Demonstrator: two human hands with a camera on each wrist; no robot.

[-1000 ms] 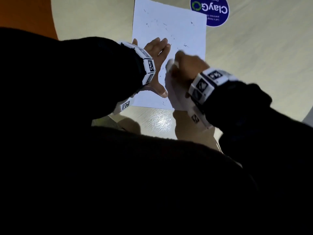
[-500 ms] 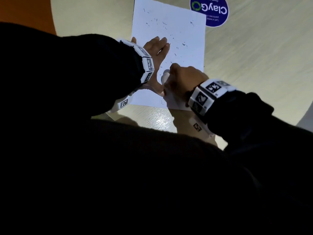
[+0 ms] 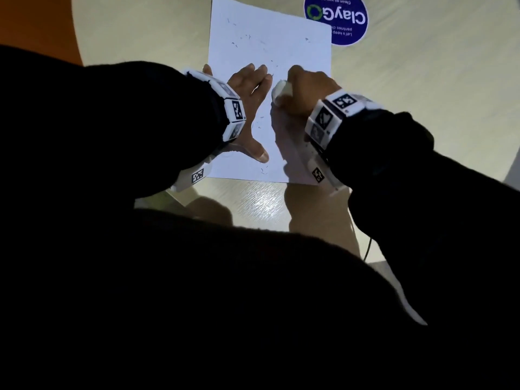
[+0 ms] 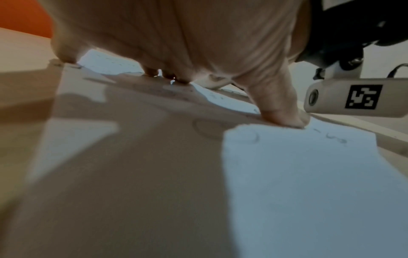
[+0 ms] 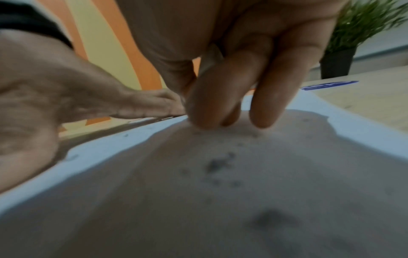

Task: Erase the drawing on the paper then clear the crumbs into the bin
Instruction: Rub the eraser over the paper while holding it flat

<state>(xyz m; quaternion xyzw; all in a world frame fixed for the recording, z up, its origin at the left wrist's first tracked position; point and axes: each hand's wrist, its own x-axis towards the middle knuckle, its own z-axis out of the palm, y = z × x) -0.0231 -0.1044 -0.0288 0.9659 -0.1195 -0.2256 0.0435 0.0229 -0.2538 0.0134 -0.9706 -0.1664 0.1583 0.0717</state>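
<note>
The left hand (image 3: 247, 88) lies flat on the paper (image 3: 270, 38), fingers straight and thumb splayed wide, pinning the sheet to the bench (image 3: 422, 94). Just beside it, the right hand (image 3: 306, 85) is curled tightly round a white eraser (image 3: 281, 90), whose end pokes out toward the left hand. Dark crumbs (image 3: 247, 38) lie scattered over the sheet. Past the paper's far corner sits a round blue sticker (image 3: 337, 18) reading "ClayGo".
</note>
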